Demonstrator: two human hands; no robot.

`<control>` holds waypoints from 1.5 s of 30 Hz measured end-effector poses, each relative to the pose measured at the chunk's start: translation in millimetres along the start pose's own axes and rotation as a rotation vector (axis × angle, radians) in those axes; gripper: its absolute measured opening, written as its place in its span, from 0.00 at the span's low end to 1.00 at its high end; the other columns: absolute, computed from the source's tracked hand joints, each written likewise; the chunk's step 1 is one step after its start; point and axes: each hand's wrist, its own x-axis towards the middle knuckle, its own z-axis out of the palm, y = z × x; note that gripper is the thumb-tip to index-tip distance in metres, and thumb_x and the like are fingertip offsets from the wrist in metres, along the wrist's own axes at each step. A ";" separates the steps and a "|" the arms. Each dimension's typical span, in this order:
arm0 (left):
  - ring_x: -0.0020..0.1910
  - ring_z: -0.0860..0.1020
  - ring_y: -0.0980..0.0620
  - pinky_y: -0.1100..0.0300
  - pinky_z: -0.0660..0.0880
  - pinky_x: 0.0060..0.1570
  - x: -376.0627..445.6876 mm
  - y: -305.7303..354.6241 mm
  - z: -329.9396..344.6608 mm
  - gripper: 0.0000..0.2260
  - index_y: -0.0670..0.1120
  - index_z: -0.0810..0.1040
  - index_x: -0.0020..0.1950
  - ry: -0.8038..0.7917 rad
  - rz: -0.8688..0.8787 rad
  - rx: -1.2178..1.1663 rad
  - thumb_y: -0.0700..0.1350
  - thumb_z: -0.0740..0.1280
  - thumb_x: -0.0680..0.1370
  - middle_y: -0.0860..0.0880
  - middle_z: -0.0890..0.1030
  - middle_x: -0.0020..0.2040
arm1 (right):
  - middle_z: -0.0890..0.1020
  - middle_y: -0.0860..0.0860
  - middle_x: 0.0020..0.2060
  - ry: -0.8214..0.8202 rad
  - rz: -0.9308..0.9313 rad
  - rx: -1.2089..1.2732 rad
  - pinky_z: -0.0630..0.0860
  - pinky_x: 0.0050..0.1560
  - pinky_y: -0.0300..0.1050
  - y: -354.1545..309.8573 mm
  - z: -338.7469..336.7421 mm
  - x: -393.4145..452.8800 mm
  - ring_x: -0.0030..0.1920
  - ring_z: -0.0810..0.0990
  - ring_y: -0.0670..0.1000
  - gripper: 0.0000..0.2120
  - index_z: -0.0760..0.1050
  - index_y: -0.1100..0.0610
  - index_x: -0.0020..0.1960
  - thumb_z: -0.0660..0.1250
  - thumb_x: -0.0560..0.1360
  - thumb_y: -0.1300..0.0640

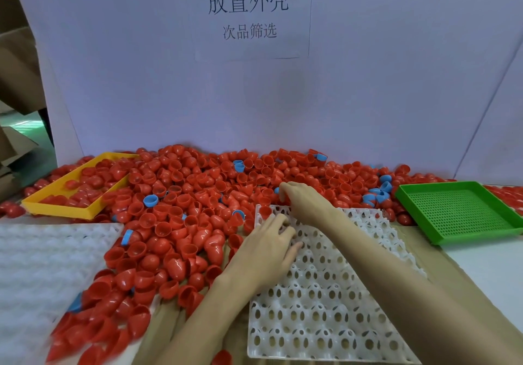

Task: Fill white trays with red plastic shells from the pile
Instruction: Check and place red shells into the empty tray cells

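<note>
Glossy red shells (181,209) heap behind a perforated white tray (325,302); one shell (265,211) sits in its far-left cell. Yellow tray (56,195) left, green mesh tray (458,211) right. Left hand (268,248) rests loosely curled on the tray; right hand (302,197) pinches a shell at the pile's edge.

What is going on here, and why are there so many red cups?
There is no machine here, just a person. The picture comes from a camera on their head, looking down at their arms. The red cups are plastic shells, heaped in a big pile on the table, with a few blue ones mixed in. In front lies a white tray full of little holes, one for each shell. One red shell already sits in its far corner. The left hand rests on the tray. The right hand reaches into the pile's edge; whether it has picked one up is hidden. A yellow tray and a green tray sit at the sides.
</note>
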 end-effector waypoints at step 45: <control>0.69 0.73 0.55 0.50 0.70 0.73 0.8 0.2 -32.8 0.19 0.49 0.77 0.71 0.544 -0.244 -0.239 0.37 0.70 0.80 0.54 0.78 0.68 | 0.84 0.40 0.50 0.715 -0.149 0.658 0.78 0.48 0.34 -5.8 -32.1 -154.5 0.49 0.83 0.47 0.25 0.76 0.50 0.71 0.73 0.78 0.67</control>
